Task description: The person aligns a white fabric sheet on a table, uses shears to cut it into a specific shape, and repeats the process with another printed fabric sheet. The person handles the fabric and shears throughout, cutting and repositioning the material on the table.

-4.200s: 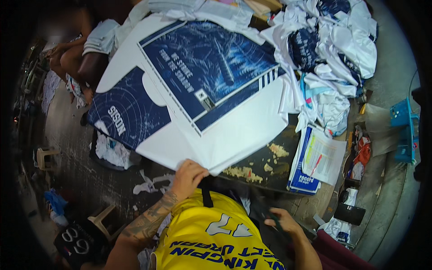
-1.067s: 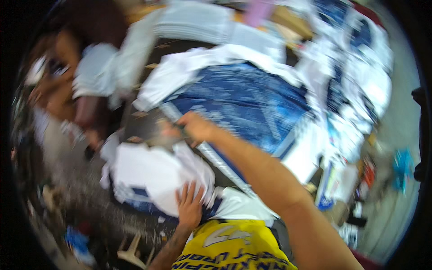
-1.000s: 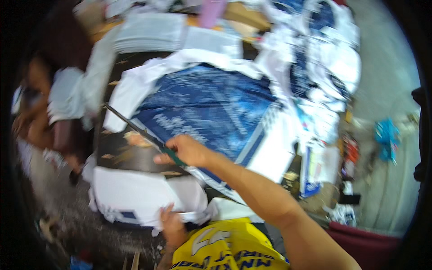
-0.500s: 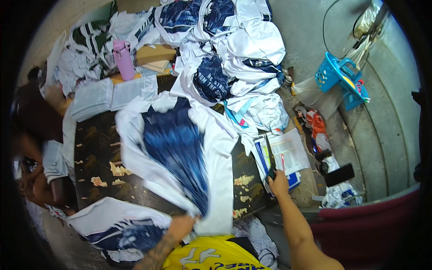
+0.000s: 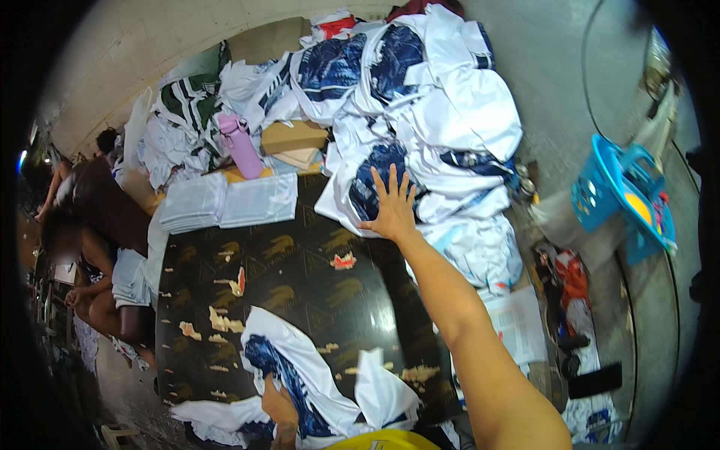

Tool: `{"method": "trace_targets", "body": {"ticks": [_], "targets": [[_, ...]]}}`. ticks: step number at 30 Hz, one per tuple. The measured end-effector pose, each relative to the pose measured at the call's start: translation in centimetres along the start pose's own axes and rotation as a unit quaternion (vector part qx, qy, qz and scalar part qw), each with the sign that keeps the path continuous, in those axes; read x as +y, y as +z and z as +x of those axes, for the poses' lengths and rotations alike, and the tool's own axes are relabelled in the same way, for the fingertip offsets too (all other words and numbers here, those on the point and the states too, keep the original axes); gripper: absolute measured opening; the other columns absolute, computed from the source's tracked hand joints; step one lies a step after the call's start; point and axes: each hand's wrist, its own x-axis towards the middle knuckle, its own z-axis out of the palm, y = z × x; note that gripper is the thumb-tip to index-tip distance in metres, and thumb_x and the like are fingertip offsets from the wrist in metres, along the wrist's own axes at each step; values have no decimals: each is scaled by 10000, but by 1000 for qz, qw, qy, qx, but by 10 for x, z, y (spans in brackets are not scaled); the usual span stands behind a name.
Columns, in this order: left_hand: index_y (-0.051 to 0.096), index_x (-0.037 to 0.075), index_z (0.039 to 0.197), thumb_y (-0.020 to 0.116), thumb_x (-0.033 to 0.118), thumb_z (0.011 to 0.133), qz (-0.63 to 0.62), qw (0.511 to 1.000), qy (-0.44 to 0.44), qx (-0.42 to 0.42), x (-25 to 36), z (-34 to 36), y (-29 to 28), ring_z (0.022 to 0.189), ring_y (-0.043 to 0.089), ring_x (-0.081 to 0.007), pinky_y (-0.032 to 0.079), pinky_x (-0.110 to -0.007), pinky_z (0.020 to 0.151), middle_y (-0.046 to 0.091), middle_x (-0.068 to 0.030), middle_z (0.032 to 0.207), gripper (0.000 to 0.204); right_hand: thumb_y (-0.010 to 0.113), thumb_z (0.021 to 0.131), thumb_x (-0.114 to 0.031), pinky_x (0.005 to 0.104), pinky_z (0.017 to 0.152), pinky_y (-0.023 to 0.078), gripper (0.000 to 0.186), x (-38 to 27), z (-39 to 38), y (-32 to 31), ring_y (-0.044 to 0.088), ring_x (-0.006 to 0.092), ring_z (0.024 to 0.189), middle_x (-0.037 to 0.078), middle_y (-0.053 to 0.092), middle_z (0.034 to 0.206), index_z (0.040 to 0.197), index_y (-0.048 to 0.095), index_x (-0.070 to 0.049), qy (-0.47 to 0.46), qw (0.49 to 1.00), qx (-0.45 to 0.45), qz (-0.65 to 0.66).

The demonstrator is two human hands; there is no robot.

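1. Right hand (image 5: 392, 208) out in front on my feed: I have it spread wide, thumb and fingers splayed, back of the hand toward me, nothing gripped. It's over the pile of garments (image 5: 457, 120) beyond the desk's right half; I cannot tell whether the palm is touching cloth.

2. Left hand (image 5: 280, 406) down low, at the near edge of the desk (image 5: 281, 277), right up against a white-and-navy garment (image 5: 321, 391). The fingertips disappear into the folds, so I cannot tell how firmly they're closed.

3. Here's that garment up close: bunched and creased, a broad smooth white band curving over a deep navy section mottled with paler blue. A white flap (image 5: 381, 386) stands up to its right; same piece or another, I cannot tell.

4. Over to the pile: bright white cloth in loose, glossy folds, heaped and overlapping, navy printed panels showing through. One dark navy patch sits right by my spread fingers, and light-blue touches show lower down.

5. Around the hands: black desktop, shiny, worn through in pale ragged patches. Folded white stacks (image 5: 196, 204) lie flat at the far left, a lilac bottle (image 5: 241, 147) behind them, a cardboard box (image 5: 294, 136) just beside it.
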Motion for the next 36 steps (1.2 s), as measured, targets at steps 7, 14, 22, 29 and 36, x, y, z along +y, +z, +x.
{"method": "trace_targets", "body": {"ticks": [7,14,22,29,36], "targets": [[625,98,1476,709,369,1029,64,997,-4,-33,-20,-1,10,1016,709,-412,551,-532,877,756,-189,1251,529,844,820,-154,563,1070,531,798,27,84,48,669,459,1218,235,655,1306,1552,531,-216,92,975,-191,69],[657,30,1414,778,393,974,20,1000,13,3,-36,-11,12,1100,730,-391,578,-497,910,764,-180,1270,583,815,805,-113,534,1018,559,716,131,245,-177,640,485,1229,288,613,1418,1488,610,-170,-97,906,407,-59],[625,-22,1423,694,131,973,22,998,43,32,-9,15,14,1073,696,-517,547,-548,919,735,-291,1235,480,808,947,-236,463,1130,490,655,140,157,-296,618,423,1338,257,653,1446,1511,575,-1,-149,897,413,-59],[564,52,1396,728,155,990,-90,995,-42,-5,43,-3,10,1022,720,-474,555,-537,879,753,-236,1058,450,936,777,-253,509,1018,592,1214,-118,-387,-63,643,448,1343,219,140,1816,1756,219,-254,-82,773,-554,297],[740,-8,1290,767,311,1005,-292,918,77,-255,8,8,-154,1214,711,-372,541,-449,1037,770,-240,1208,428,846,833,-239,471,1111,539,514,-109,-231,-92,695,395,1280,169,733,1394,1330,771,-131,-133,970,-136,149]]}}
